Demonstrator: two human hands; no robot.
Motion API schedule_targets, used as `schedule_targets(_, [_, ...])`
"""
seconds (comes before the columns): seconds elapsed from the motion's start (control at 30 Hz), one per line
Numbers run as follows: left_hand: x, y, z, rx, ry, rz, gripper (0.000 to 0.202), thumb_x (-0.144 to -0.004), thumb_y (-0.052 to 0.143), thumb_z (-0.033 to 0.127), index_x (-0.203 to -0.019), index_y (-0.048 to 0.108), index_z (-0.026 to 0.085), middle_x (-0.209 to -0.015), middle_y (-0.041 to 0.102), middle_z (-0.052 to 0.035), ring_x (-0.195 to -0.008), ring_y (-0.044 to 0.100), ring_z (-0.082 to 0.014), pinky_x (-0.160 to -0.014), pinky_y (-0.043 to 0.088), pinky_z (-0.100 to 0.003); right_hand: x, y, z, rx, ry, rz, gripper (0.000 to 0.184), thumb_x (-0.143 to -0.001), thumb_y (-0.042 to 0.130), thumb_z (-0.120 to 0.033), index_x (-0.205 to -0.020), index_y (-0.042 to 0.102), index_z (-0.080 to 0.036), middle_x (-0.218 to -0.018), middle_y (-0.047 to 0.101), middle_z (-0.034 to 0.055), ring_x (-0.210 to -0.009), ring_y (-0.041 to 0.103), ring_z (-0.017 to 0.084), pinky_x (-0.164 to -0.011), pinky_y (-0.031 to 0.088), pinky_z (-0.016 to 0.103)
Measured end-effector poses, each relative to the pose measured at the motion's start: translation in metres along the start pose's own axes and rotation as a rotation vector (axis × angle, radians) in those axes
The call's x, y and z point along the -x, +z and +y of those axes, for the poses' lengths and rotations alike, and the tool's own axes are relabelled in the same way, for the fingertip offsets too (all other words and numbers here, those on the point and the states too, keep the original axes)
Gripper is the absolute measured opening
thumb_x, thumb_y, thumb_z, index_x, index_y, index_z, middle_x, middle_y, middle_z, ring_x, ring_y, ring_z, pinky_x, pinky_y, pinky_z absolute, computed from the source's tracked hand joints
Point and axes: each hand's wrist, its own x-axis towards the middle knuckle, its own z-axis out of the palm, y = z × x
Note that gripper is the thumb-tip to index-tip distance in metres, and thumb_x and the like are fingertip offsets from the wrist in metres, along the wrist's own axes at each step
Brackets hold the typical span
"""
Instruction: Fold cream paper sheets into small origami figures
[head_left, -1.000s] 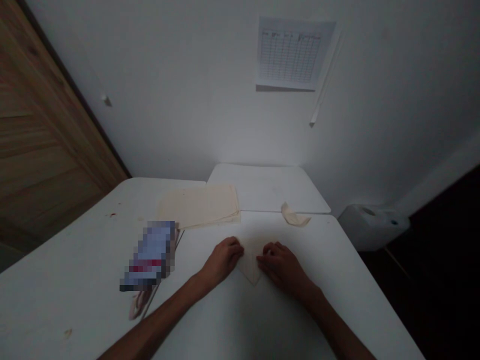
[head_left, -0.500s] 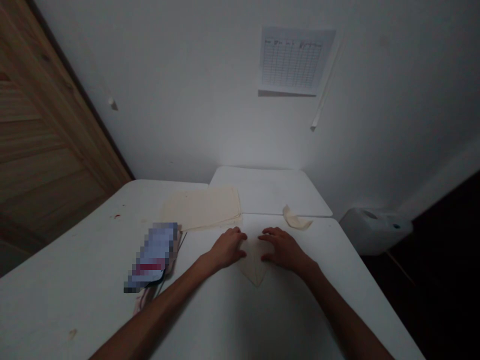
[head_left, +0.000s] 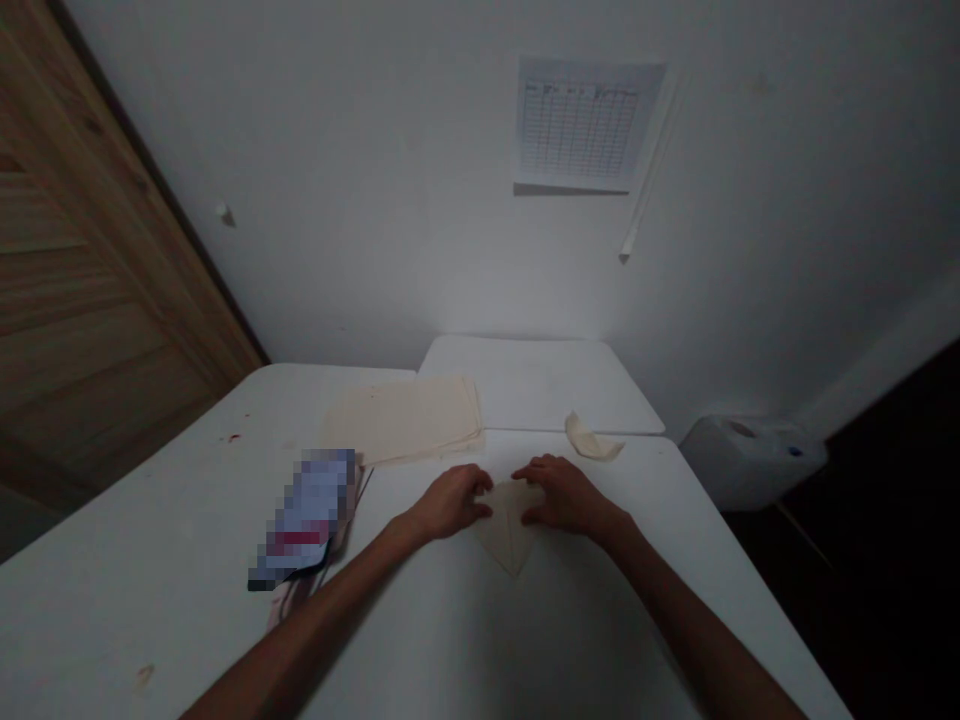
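A cream sheet of paper [head_left: 508,535], folded to a point towards me with a crease down its middle, lies on the white table. My left hand [head_left: 454,500] is at its left side, fingers curled and thumb at the paper's edge. From the right, my right hand [head_left: 566,497] grips the other side, its fingers at the upper part and its thumb lower down. Part of the paper is hidden beneath both hands. Beyond my right hand sits a small folded paper boat [head_left: 592,440].
A stack of cream sheets [head_left: 409,415] lies at the back left. Nearer me on the left is a blurred-out flat object [head_left: 307,515] on a pinkish item. A white plastic jug [head_left: 750,460] stands right of the table [head_left: 187,530]. A printed chart [head_left: 585,125] hangs on the wall.
My left hand has shifted slightly down and its fingers have curled in more. The right hand has moved a little left along the paper. The folded sheet stays nearly in place.
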Motion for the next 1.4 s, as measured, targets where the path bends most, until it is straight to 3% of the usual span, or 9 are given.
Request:
schedule_targets(0.27, [-0.009, -0.007, 0.002, -0.006, -0.001, -0.103, 0.025, -0.068, 0.069, 0.028, -0.092, 0.069, 0.02, -0.087, 0.068, -0.002, -0.08, 0.061, -0.0194, -0.066, 0.042, -0.025, -0.001, 0.006, 0.009, -0.078, 0.069, -0.04, 0.049, -0.064, 0.078, -0.039, -0.109, 0.067, -0.021, -0.107, 0.068, 0.0054, -0.098, 0.061, 0.023, -0.087, 0.043, 0.032])
schedule_targets(0.43, [-0.013, -0.014, 0.007, -0.041, 0.0, -0.169, 0.017, -0.068, 0.068, 0.029, -0.082, 0.069, 0.02, -0.077, 0.067, 0.0, -0.07, 0.06, -0.017, -0.059, 0.039, -0.023, -0.006, 0.007, 0.003, -0.013, 0.085, -0.045, 0.043, -0.071, 0.07, -0.049, -0.105, 0.069, -0.022, -0.103, 0.069, 0.0061, -0.097, 0.062, 0.025, -0.085, 0.043, 0.033])
schedule_targets(0.53, [-0.015, -0.017, 0.011, -0.072, -0.008, -0.185, 0.018, -0.066, 0.07, 0.031, -0.081, 0.069, 0.021, -0.077, 0.067, -0.0015, -0.073, 0.061, -0.0195, -0.062, 0.04, -0.025, -0.01, 0.01, -0.003, 0.039, 0.104, -0.04, 0.044, -0.075, 0.067, -0.052, -0.106, 0.068, -0.022, -0.102, 0.07, 0.0065, -0.097, 0.062, 0.025, -0.084, 0.044, 0.033])
schedule_targets(0.73, [-0.015, -0.012, 0.017, -0.172, -0.01, -0.161, 0.032, -0.069, 0.07, 0.045, -0.091, 0.069, 0.023, -0.094, 0.069, -0.0066, -0.088, 0.064, -0.0261, -0.071, 0.044, -0.03, -0.009, 0.018, -0.005, 0.105, 0.103, -0.02, 0.03, -0.077, 0.067, -0.046, -0.096, 0.069, -0.022, -0.095, 0.07, 0.0043, -0.093, 0.062, 0.021, -0.079, 0.042, 0.028])
schedule_targets(0.93, [-0.014, -0.007, 0.016, -0.17, 0.03, -0.135, 0.033, -0.073, 0.069, 0.043, -0.101, 0.068, 0.025, -0.101, 0.07, -0.0053, -0.096, 0.063, -0.0258, -0.078, 0.045, -0.03, -0.003, 0.023, -0.002, 0.103, 0.025, 0.018, 0.02, -0.084, 0.063, -0.039, -0.09, 0.07, -0.022, -0.089, 0.068, 0.003, -0.088, 0.061, 0.018, -0.074, 0.041, 0.024])
schedule_targets(1.2, [-0.011, -0.007, 0.018, -0.167, 0.106, -0.102, 0.017, -0.077, 0.067, 0.032, -0.093, 0.072, 0.026, -0.092, 0.069, -0.0022, -0.089, 0.062, -0.0211, -0.073, 0.043, -0.026, 0.004, 0.026, 0.006, 0.05, -0.051, 0.072, 0.011, -0.086, 0.061, -0.026, -0.088, 0.072, -0.023, -0.088, 0.069, 0.001, -0.088, 0.061, 0.015, -0.077, 0.042, 0.024])
schedule_targets(1.4, [-0.001, -0.005, 0.016, -0.183, 0.221, -0.034, 0.012, -0.083, 0.06, 0.025, -0.085, 0.073, 0.026, -0.087, 0.065, -0.0009, -0.086, 0.06, -0.0169, -0.07, 0.041, -0.024, 0.009, 0.035, 0.004, 0.163, -0.144, 0.159, 0.014, -0.09, 0.058, -0.024, -0.082, 0.07, -0.022, -0.082, 0.067, 0.0009, -0.08, 0.057, 0.014, -0.073, 0.04, 0.025])
